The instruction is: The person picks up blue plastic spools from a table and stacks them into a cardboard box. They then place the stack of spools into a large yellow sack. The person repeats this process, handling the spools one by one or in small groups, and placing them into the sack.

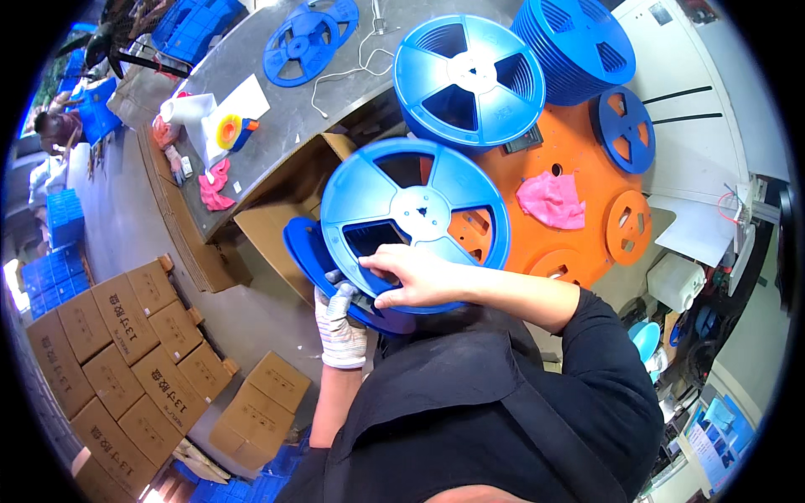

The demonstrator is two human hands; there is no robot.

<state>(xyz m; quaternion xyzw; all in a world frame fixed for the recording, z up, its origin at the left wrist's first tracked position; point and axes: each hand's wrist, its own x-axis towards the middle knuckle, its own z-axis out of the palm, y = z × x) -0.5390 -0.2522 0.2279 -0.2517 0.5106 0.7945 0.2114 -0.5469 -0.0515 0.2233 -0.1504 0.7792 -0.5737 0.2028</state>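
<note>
I hold a large blue plastic reel (417,220) upright in front of my chest. My left hand (340,323), in a striped white work glove, grips its lower left rim from below. My bare right hand (412,275) lies across the reel's lower face, fingers spread on the rim near a dark window in the reel. A second blue reel edge (303,249) shows just behind the left side of the held one.
An orange round plate (579,168) with a pink cloth (551,201) lies ahead, beside another blue reel (469,80) and a stack of blue reels (572,46). An open cardboard box (281,214) stands below the grey table (277,109). Several closed cartons (126,335) sit on the floor at left.
</note>
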